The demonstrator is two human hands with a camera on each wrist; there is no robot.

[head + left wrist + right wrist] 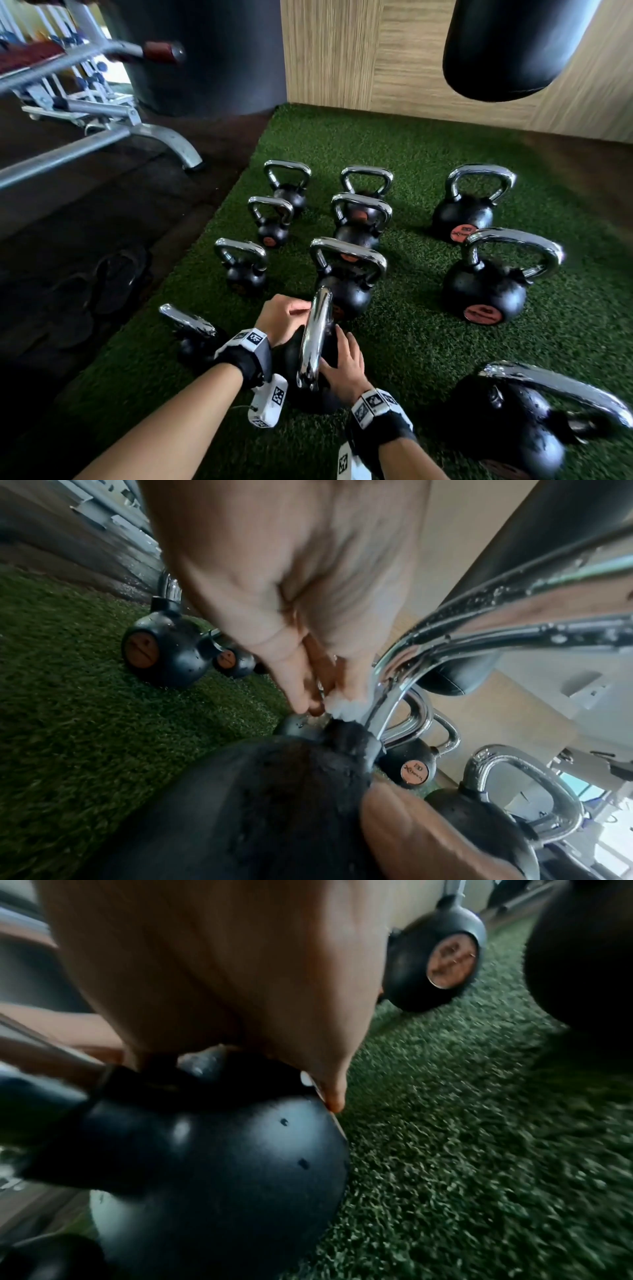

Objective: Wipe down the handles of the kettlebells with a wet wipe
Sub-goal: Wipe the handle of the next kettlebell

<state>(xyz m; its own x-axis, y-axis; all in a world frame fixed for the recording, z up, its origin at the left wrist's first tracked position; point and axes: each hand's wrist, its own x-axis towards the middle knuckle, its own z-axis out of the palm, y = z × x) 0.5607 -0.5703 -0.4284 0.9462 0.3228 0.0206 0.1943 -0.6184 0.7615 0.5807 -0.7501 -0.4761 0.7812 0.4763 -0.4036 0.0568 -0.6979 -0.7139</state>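
A black kettlebell point(308, 387) stands on the green turf point(421, 346) right in front of me, its chrome handle point(315, 339) seen edge-on. My left hand point(301, 310) is at the handle's far end. In the left wrist view it point(318, 704) pinches a white wet wipe point(346, 710) against the handle's leg point(387, 696), just above the ball. My right hand point(334, 349) lies on the ball to the right of the handle with its fingers fairly straight. The right wrist view shows those fingertips point(334, 1104) pressing on the black ball point(222, 1150).
Several more chrome-handled kettlebells stand in rows on the turf beyond, with a big one point(507, 421) close at right and a small one point(191, 329) close at left. A bench frame point(154, 137) and sandals point(113, 281) are on the dark floor at left. A punching bag point(513, 51) hangs at upper right.
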